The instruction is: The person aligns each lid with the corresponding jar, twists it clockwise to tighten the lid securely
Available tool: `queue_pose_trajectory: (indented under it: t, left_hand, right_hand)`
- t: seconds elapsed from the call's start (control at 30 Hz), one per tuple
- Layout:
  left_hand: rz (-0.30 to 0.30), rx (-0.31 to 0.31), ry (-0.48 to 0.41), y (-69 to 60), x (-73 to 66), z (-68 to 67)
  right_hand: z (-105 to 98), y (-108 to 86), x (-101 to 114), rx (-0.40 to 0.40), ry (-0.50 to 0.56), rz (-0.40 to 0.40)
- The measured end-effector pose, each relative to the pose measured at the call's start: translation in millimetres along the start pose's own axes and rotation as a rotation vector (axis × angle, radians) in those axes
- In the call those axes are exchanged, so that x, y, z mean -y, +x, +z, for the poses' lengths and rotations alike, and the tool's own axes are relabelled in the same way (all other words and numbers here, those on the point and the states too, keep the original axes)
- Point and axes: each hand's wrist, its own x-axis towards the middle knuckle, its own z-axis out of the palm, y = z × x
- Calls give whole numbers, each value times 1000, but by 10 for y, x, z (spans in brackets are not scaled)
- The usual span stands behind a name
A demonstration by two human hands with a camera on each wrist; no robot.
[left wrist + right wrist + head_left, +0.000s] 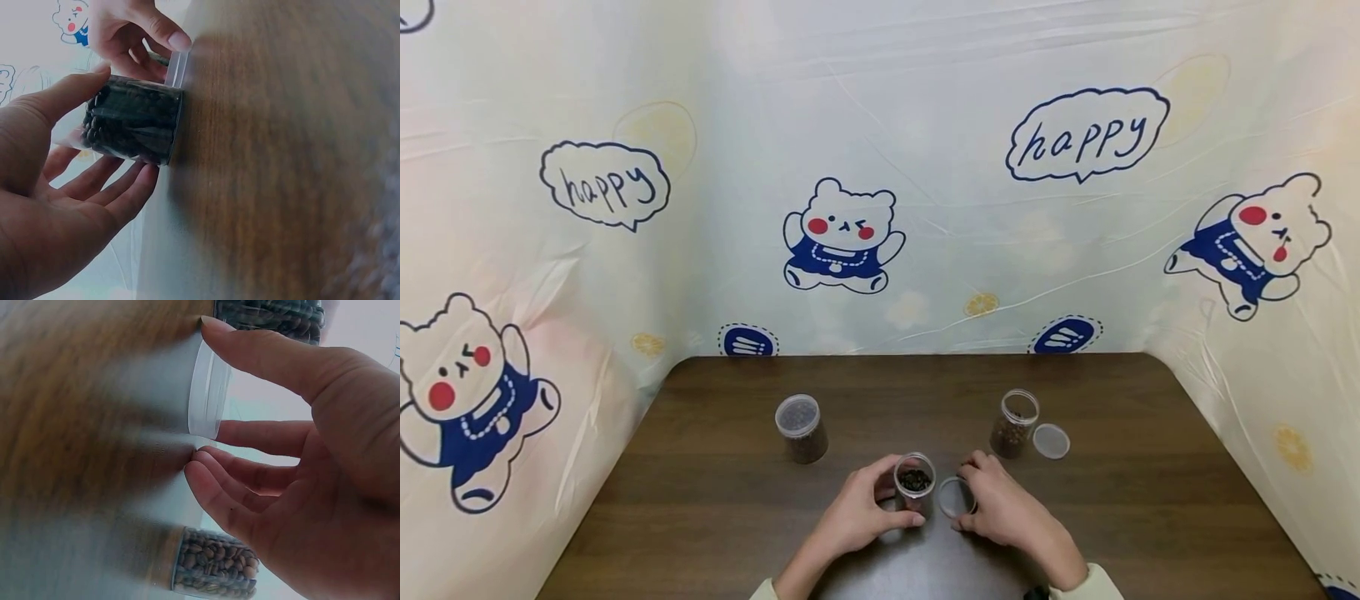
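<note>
1. The left hand [859, 510] curves thumb and fingers round an uncapped jar [914, 490] of dark contents, upright on the table [700, 525].
2. The right hand [1004, 508] pinches a clear lid [957, 498] by its edges, flat beside that jar.
3. Beyond, rightward, an open bean jar [1012, 432] stands near a loose lid [1051, 442].
4. Leftward stands a capped jar [802, 430].

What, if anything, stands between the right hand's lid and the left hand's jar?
Nothing visible: the right hand holds the plastic lid close beside the uncapped jar in the left hand.
</note>
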Motion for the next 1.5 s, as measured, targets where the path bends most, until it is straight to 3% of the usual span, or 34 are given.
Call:
queue_pose_trajectory:
  t: [0.27, 0.6, 0.87, 0.97, 1.17, 1.5]
  left_hand:
    - [5, -6, 25, 5, 3, 1]
    - [7, -7, 27, 8, 7, 12]
    - [3, -7, 30, 5, 7, 15]
    - [2, -9, 32, 4, 6, 16]
    - [-11, -4, 18, -1, -4, 11]
    - [-12, 4, 18, -8, -7, -1]
  right_hand:
    - [-60, 8, 5, -28, 43, -5]
    - [-179, 44, 20, -245, 69, -41]
    - [-252, 63, 61, -434, 184, -55]
    - [-298, 55, 87, -417, 221, -58]
    - [-386, 46, 138, -268, 329, -66]
    - [-395, 60, 222, -238, 334, -277]
